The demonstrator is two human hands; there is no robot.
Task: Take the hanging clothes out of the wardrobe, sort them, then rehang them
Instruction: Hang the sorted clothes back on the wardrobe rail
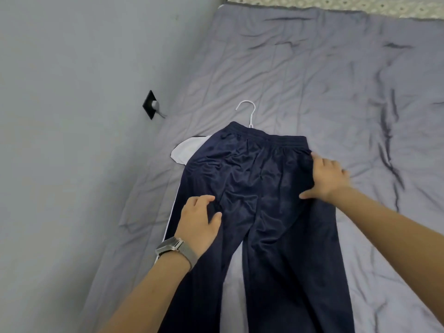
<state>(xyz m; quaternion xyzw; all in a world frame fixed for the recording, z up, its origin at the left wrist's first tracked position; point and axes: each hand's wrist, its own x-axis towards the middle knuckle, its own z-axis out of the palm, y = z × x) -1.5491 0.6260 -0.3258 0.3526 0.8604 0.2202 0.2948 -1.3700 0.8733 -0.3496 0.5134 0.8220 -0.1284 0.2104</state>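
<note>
Navy trousers [262, 188] spread flat on bed [336, 92], waistband toward far end, 2 legs running toward camera. White stripe along left leg seam. Left hand [200, 218] resting on left leg, fingers curled and bunching a fold of the cloth. Right hand [325, 177] pressed on right hip of trousers, fingers straight and spread, gripping nothing. Metal-band watch [174, 247] on left wrist.

White hanger [247, 111] poking out just beyond waistband, hook only visible, rest hidden under trousers. White garment [183, 151] peeking from under trousers at left hip, mostly covered. Grey wall [72, 116] close along left side of bed; black wall socket [150, 104] with plug near mattress edge. Patterned cloth [336, 3] at head of bed.
</note>
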